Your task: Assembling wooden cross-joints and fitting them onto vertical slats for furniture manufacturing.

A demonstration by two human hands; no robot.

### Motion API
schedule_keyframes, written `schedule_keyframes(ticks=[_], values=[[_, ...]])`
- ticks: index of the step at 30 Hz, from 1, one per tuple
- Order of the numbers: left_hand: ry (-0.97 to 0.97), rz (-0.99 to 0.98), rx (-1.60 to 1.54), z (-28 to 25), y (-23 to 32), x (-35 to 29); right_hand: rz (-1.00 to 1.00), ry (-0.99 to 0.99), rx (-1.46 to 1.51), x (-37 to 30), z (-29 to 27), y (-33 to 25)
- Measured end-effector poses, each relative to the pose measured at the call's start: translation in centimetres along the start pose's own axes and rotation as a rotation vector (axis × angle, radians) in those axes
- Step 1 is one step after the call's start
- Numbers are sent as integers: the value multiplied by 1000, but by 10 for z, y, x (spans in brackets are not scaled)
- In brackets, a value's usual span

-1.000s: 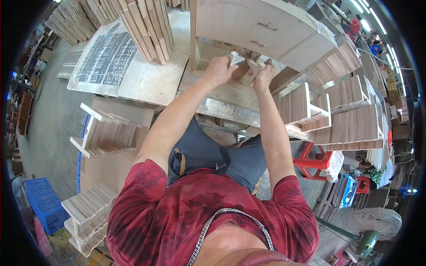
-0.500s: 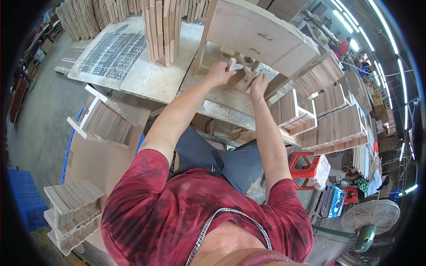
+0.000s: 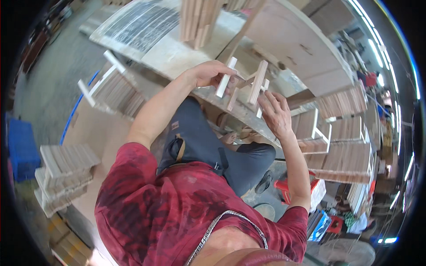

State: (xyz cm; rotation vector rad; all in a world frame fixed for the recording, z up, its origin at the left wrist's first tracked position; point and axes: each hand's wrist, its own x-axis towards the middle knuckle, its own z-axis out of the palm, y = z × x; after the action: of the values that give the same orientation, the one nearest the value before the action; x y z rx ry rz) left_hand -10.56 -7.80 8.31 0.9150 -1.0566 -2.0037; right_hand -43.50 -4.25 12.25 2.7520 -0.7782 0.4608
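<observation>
Over the near edge of the workbench, a small wooden frame of pale crossed bars is tilted between my hands. My left hand is closed round the white-faced bar at its left end, thumb across the top and fingers behind. At the other end, my right hand has its fingers bent against the bars. Its thumb side is partly hidden, as is how the bars join in the middle.
A wooden cabinet with a drawer-like front stands on the workbench. Upright slats stand left of it. Stacked wooden frames lie at my left, more stacks at right. A red stool is below on the right.
The wooden frame has come from beneath the cabinet toward me, and both hands have moved nearer with it. The view has shifted, so the bench sits farther right.
</observation>
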Motion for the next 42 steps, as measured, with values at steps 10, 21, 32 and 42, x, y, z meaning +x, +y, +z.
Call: schedule_keyframes(ticks=[10,21,32,42], values=[[1574,491,1231,-7,-12,-261,457,205,933,171,149,-56],[1421,-211,1354,-104,-12,-392,422,114,753,59,59,-63],[862,688,708,46,-3,-197,711,-176,-161,-219,-101,149],[404,1184,741,145,-40,-124,730,59,376,-120,-130,23]])
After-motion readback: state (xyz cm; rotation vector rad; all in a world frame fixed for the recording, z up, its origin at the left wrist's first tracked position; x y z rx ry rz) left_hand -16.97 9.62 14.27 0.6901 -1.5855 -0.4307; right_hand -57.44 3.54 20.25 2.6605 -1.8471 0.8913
